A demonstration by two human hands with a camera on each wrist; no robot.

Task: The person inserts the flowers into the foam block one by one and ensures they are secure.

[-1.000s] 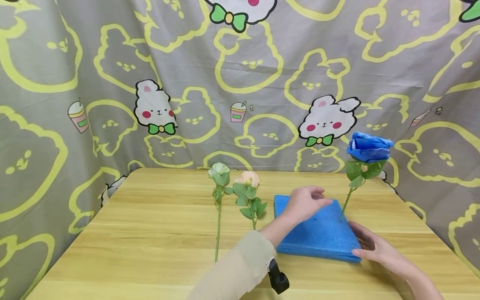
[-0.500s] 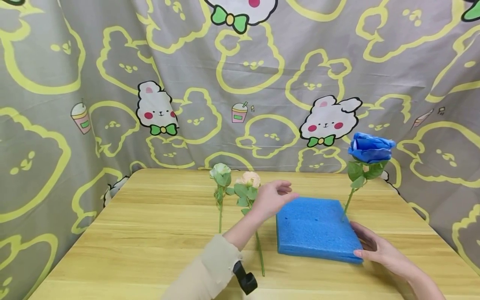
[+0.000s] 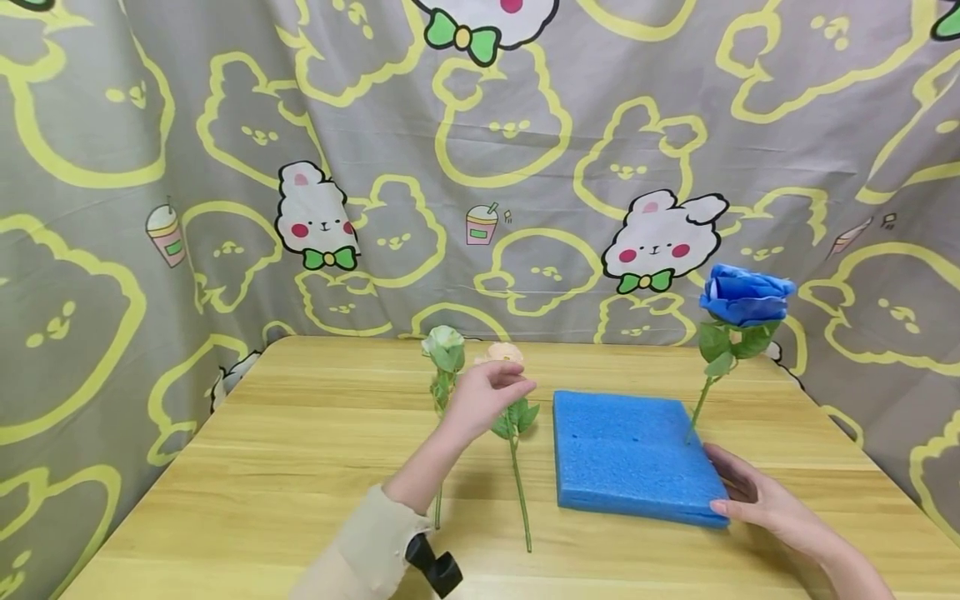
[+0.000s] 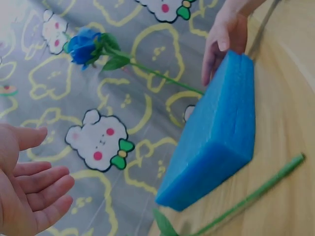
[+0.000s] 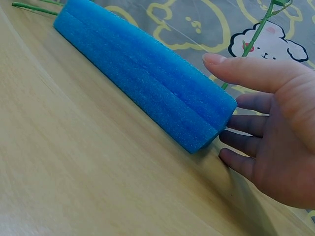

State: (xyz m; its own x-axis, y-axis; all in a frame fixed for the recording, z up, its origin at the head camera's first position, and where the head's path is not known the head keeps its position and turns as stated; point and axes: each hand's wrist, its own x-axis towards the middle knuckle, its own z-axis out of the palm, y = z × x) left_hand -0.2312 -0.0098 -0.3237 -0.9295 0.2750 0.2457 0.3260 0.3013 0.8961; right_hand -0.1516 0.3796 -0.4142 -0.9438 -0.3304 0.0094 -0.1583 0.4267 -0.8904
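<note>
A blue rose (image 3: 746,296) with a green stem stands upright in a blue foam block (image 3: 637,454), near its right edge. My right hand (image 3: 765,500) rests against the block's front right corner; in the right wrist view the fingers (image 5: 251,125) touch its end and the thumb extends near its upper edge. My left hand (image 3: 483,400) hovers over two flowers lying on the table, its fingers loosely bent and holding nothing. They are a pale green rose (image 3: 445,346) and a peach flower (image 3: 506,353), which the left hand partly hides.
The wooden table (image 3: 300,467) carries the flowers and the block. Behind it hangs a grey curtain (image 3: 405,125) with yellow outlines and rabbit prints. A black strap mount (image 3: 435,567) sits at my left sleeve.
My left hand has moved left from above the foam block to over the peach flower. The right hand stays at the block's corner, and the blue rose keeps standing.
</note>
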